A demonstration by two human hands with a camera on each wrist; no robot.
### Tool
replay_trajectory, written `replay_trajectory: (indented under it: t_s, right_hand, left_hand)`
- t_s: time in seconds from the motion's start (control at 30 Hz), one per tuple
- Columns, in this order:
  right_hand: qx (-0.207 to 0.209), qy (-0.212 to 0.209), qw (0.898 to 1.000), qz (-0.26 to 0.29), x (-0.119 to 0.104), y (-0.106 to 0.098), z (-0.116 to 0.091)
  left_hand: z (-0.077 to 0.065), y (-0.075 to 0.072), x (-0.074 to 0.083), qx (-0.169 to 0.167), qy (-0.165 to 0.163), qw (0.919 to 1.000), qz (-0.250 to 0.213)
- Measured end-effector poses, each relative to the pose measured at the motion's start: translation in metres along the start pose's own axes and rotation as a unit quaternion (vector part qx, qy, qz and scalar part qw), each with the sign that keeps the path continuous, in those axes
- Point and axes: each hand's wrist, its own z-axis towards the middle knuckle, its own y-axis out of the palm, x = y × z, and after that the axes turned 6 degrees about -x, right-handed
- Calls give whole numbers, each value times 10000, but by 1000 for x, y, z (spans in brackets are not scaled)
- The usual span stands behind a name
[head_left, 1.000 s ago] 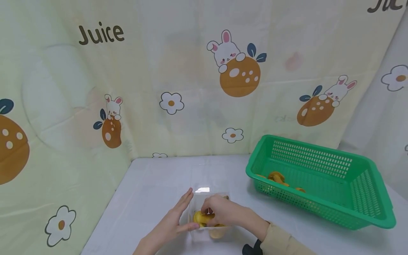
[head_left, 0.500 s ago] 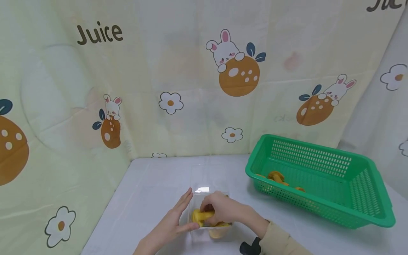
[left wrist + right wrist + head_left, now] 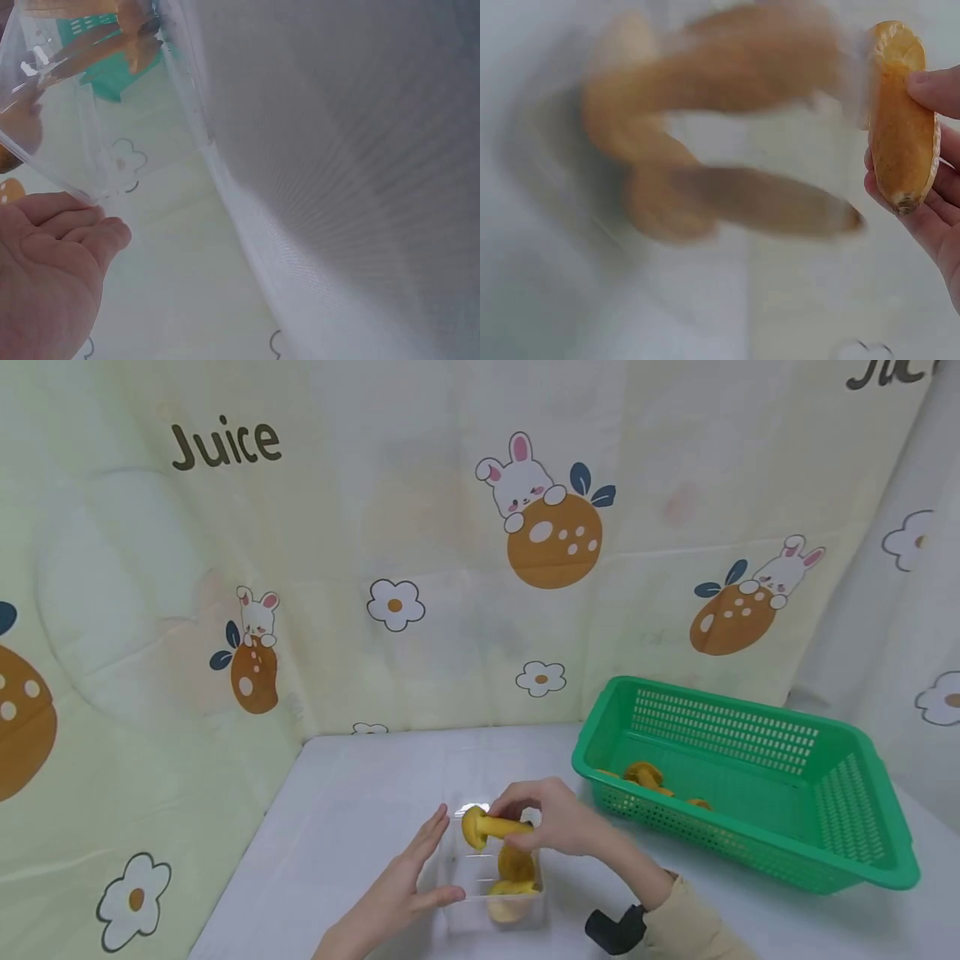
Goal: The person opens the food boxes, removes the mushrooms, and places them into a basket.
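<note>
My right hand (image 3: 561, 818) pinches a yellow-brown mushroom (image 3: 495, 827) by its stem, above a clear plastic box (image 3: 459, 917). Its rounded cap points left in the head view. The right wrist view has this held mushroom (image 3: 901, 142) between thumb and fingers. Several mushrooms (image 3: 516, 865) lie in the right part of the box; they appear blurred in the right wrist view. Along the box's left side rests my left hand (image 3: 401, 881), fingers straight and thumb at the front corner. In the left wrist view its fingertips touch the box's edge.
A green perforated basket (image 3: 757, 806) stands at the right on the white-covered table (image 3: 345, 802), with several mushrooms (image 3: 645, 773) at its left end. Behind the table hangs a printed curtain (image 3: 442, 652). A black device (image 3: 617, 931) sits at the right wrist.
My right hand has lifted the mushroom up out of the box, moving slightly right and away. The mushrooms beneath now show. The left hand has stayed at the box's side.
</note>
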Motion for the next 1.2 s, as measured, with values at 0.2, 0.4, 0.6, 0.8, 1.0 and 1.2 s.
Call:
replay_trajectory:
  t_s: [0.2, 0.4, 0.6, 0.8, 1.0, 1.2]
  right_hand:
    - [1083, 64, 9931, -443, 2, -43, -25]
    - [2041, 764, 9669, -1323, 17, -84, -62]
    - [2477, 1434, 9370, -2004, 34, -102, -93]
    - [2388, 1711, 9309, -2172, 43, -103, -102]
    - [2356, 1743, 9319, -2136, 54, -98, -101]
    - [2391, 1607, 9356, -2042, 55, -95, -100]
  left_hand:
    - [0, 0, 0, 33, 65, 10000, -1]
    - [0, -1, 2, 1, -26, 10000, 3]
    - [1, -1, 2, -64, -109, 9999, -51]
    - [0, 0, 1, -39, -80, 10000, -36]
    - [0, 0, 0, -54, -104, 9999, -43]
    - [-1, 0, 0, -26, -64, 10000, -47]
